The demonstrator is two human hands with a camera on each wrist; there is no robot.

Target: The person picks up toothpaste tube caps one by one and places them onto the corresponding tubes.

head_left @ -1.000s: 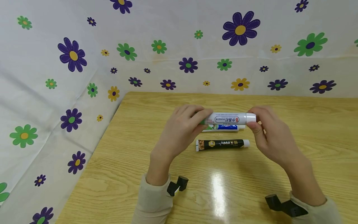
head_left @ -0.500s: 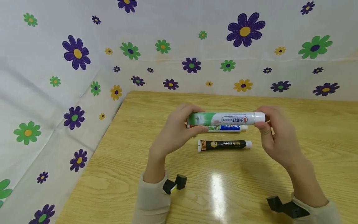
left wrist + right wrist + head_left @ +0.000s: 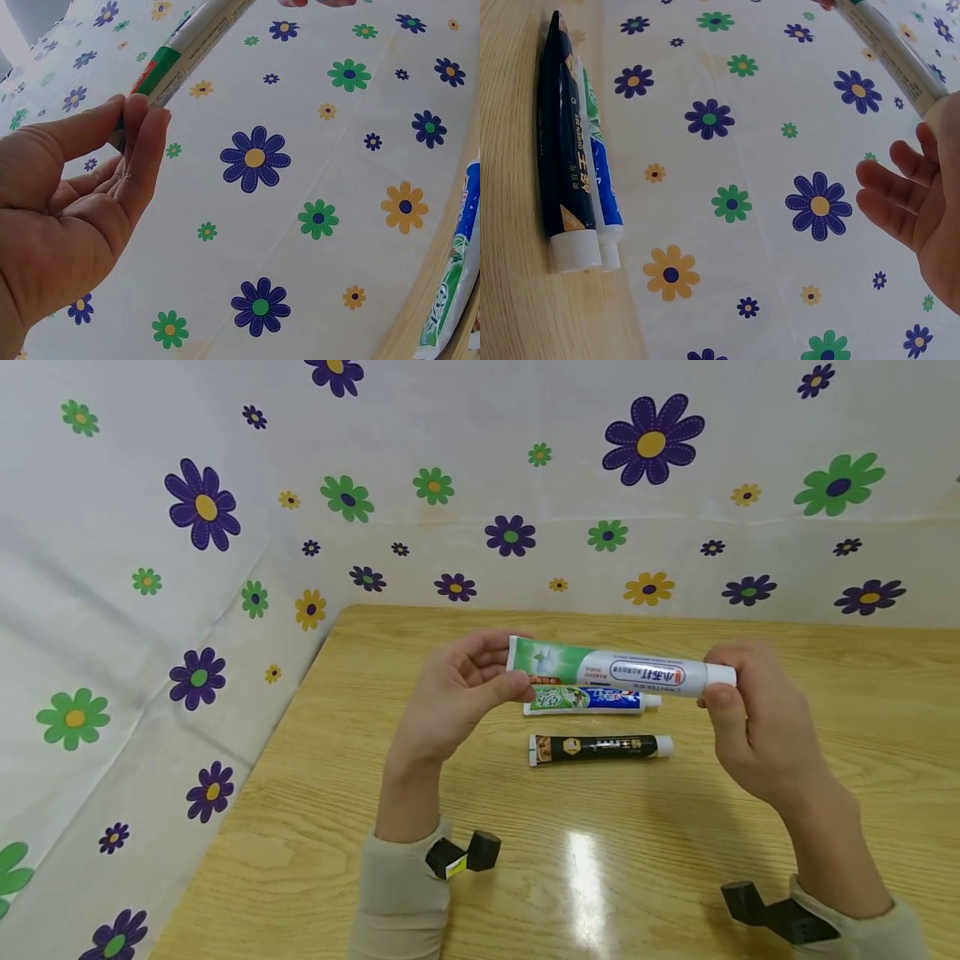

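Observation:
A white and green toothpaste tube (image 3: 622,670) is held up over the table in the head view, its capped end slightly lower on the right. My left hand (image 3: 453,702) pinches the flat green end between thumb and fingers, as the left wrist view also shows on the tube (image 3: 180,64). At the white cap (image 3: 721,676), my right hand (image 3: 772,731) grips with thumb and index finger; its other fingers (image 3: 892,184) are loosely bent in the right wrist view. Below lie a blue and green toothpaste tube (image 3: 592,700), partly covered by the held one, and a black toothpaste tube (image 3: 600,749).
The wooden table (image 3: 315,777) meets a white flowered cloth (image 3: 450,435) at its back and left sides. Both lying tubes are roughly parallel, caps to the right. A black wrist camera sits at each sleeve, left camera (image 3: 483,850) and right camera (image 3: 742,903).
My left hand has slid left along the tube to its flat end, uncovering the green part. The tube has shifted right and its left end has risen. My right hand has moved slightly right.

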